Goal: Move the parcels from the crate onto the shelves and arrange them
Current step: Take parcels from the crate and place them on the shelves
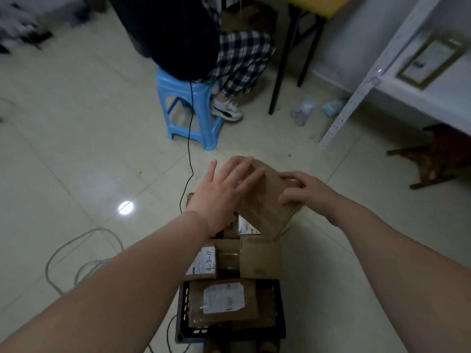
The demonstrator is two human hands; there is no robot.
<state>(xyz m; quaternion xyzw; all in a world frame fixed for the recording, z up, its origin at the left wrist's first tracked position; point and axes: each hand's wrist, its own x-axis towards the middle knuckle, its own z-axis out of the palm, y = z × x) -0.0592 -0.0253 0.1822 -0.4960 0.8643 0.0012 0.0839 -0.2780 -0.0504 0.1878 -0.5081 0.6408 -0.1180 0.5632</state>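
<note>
**Parcel (265,212) in both my hands above the crate (184,314)**

The parcel is a plain brown cardboard package, tilted, and it sits over the far end of the crate, above the other parcels packed there. My left hand (224,192) lies flat on its upper left face with the fingers straight and spread, the thumb standing out to the left. My right hand (308,192) grips its right edge, the fingers curled over the top of it; I cannot see where that thumb lies.

The crate is black plastic mesh and stands on the pale tiled floor right in front of me. Inside it, nearest me, is a brown parcel with a white label (224,300). Beyond that, a labelled parcel marked "4-3-11" (204,263) lies beside a plain brown box (261,259), with a taped one between them.

The white metal shelf (362,95) rises at the right, well apart from the crate, and a framed picture (430,62) lies on one of its boards. Two plastic bottles (303,110) lie on the floor near its foot. Ahead of me a person in checked trousers sits on a blue stool (188,110), and a thin black cable (190,154) runs down from there toward the crate.
</note>
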